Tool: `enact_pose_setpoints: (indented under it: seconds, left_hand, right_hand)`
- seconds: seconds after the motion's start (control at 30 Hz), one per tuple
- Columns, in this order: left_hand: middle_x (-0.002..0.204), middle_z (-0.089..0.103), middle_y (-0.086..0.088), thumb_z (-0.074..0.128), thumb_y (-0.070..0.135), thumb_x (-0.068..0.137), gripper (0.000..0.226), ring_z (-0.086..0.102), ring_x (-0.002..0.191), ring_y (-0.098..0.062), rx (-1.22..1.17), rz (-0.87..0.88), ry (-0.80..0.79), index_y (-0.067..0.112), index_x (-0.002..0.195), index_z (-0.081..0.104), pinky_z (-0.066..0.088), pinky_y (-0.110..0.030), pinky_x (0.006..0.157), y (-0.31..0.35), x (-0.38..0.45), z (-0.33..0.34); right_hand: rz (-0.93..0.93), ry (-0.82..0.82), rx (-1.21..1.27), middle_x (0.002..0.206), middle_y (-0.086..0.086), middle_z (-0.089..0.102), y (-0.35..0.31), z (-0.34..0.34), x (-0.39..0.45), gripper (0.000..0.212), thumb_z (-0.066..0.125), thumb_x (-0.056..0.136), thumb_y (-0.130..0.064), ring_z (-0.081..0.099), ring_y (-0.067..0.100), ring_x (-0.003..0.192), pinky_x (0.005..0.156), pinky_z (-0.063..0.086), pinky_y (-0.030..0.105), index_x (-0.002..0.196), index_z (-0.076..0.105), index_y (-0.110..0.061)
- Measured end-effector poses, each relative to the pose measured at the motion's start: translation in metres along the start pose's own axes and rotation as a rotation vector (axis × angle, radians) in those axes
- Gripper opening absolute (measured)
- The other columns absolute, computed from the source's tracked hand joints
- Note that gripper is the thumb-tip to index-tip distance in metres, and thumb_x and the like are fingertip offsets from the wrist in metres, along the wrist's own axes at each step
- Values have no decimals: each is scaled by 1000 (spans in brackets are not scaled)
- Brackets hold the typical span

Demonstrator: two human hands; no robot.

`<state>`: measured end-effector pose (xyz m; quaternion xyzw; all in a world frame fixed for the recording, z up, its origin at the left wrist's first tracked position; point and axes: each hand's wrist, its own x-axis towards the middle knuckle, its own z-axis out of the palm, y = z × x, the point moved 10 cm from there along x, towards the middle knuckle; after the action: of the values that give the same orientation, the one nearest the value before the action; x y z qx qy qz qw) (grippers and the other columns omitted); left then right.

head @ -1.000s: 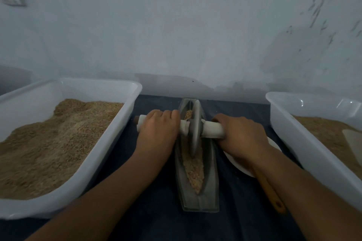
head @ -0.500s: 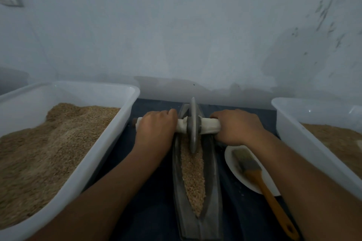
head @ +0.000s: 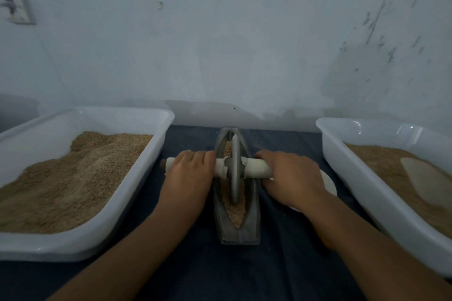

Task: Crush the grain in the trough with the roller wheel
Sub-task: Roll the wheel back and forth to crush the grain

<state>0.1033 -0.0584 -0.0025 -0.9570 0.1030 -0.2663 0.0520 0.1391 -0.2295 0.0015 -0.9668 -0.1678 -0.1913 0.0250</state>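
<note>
A narrow grey boat-shaped trough (head: 252,222) lies lengthwise on the dark cloth in the middle, with tan grain (head: 236,210) along its groove. A grey metal roller wheel (head: 235,168) stands upright in the groove at about mid-length, on a white-wrapped axle handle (head: 255,168). My left hand (head: 188,173) grips the left end of the handle. My right hand (head: 288,178) grips the right end. Both hands sit close against the trough's sides.
A large white tub (head: 127,203) heaped with grain stands on the left. A second white tub (head: 362,178) with grain and a pale scoop (head: 425,178) stands on the right. A white plate (head: 329,183) lies partly under my right wrist. The wall rises just behind the trough.
The wheel has rolled back toward me from the trough's far end to its middle. Both hands came with it. My right arm now hides the brush and most of the plate.
</note>
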Motion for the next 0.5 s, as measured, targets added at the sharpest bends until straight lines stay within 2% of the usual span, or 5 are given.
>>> enact_pose_setpoints:
  seconds: [0.1,0.17,0.23,0.4,0.5]
  left_hand:
    - [127,56,2,71,26,82,51,52,113,-17,-11,25,-6,23,126,44,34,-33,108,7,-7,-9]
    - [134,53,1,72,26,82,58,50,122,-18,-16,35,-1,22,132,42,27,-36,118,11,-13,-15]
    - [137,53,0,73,25,82,61,49,126,-19,-19,29,17,20,135,43,23,-38,121,13,-17,-18]
    - [138,52,-1,73,28,83,63,50,126,-18,-12,10,-10,20,137,42,26,-36,119,7,-17,-8]
    - [125,58,3,69,28,87,47,55,111,-16,-20,-10,-25,24,127,44,39,-30,102,-2,-5,1]
  right_hand:
    - [19,7,31,114,-9,66,-1,-5,-15,39,60,92,-42,64,17,100,78,48,34,130,53,-40]
    - [32,16,57,113,-9,66,-1,-8,-23,37,60,93,-41,63,16,99,80,48,34,130,54,-39]
    - [35,35,61,112,-9,66,-2,-11,-27,35,59,94,-41,63,16,99,81,48,34,129,55,-38]
    - [-13,41,11,112,-8,67,-5,-11,-20,40,60,91,-42,64,17,98,75,44,34,130,54,-39]
    - [-36,31,-41,107,-10,68,-6,-6,-1,39,62,89,-44,65,16,94,65,35,32,127,56,-42]
